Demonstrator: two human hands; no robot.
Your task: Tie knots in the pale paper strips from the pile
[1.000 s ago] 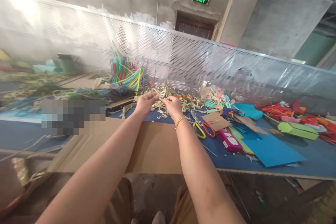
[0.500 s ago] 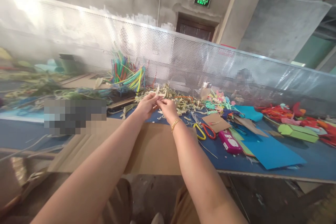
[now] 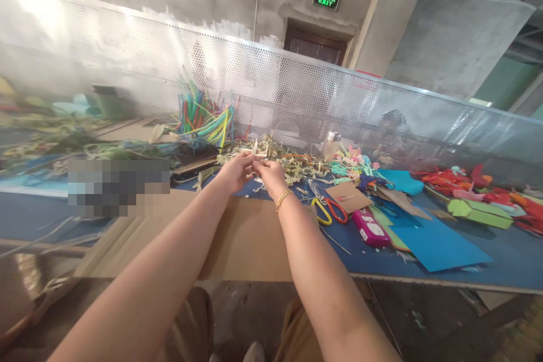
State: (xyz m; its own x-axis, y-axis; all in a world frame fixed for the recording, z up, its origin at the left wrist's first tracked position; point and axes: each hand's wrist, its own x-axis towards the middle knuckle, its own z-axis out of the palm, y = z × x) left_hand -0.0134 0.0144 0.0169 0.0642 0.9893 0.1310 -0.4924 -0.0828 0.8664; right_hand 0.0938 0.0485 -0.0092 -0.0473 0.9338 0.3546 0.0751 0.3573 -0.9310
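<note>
My left hand and my right hand meet above the blue table, fingertips close together. Between them is a small pale strip, its end pointing up past the fingers. Both hands have their fingers closed in a pinch around it. Behind and beside them spreads a heap of pale, dry-looking twisted strips. Brown cardboard lies below my forearms. To the right of my right hand are scissors with yellow and orange handles.
Colourful pipe cleaners stand at the back left. A magenta box, blue sheets, a green paper piece and red scraps lie on the right. A perforated metal screen runs behind the table.
The view has shifted very slightly. My hands keep nearly the same place and pinch.
</note>
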